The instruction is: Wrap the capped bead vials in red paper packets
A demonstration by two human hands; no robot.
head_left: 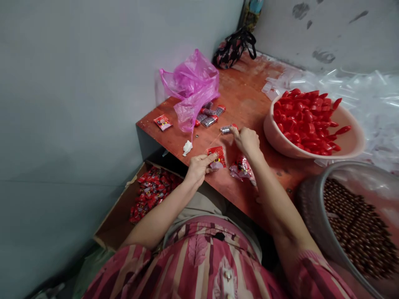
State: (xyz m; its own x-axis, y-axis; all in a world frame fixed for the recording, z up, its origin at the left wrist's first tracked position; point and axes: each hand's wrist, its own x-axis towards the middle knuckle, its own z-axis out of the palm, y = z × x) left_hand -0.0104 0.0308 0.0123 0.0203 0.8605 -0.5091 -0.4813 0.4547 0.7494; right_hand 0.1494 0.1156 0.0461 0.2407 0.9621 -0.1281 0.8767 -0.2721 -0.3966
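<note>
A small red printed packet (220, 155) is pinched between the thumb and fingers of my left hand (199, 168), above the table's front edge. Farther right, my right hand (247, 140) has its fingers closed on a small clear tube with a red end (226, 129), which lies at or just over the tabletop. Beside my right forearm sits a little pile of red packets (241, 167). Several similar filled tubes (210, 120) lie next to a pink plastic bag (199, 81). Another flat red packet (162, 122) rests near the table's left corner.
A pink bowl (358, 141) holds red plastic pieces; a grey basin (319, 182) holds brown balls. Clear plastic pieces (383, 99) cover the right side. Below the table edge stands a cardboard box (115, 211) of red packets. A floral bag (229, 52) sits at the back.
</note>
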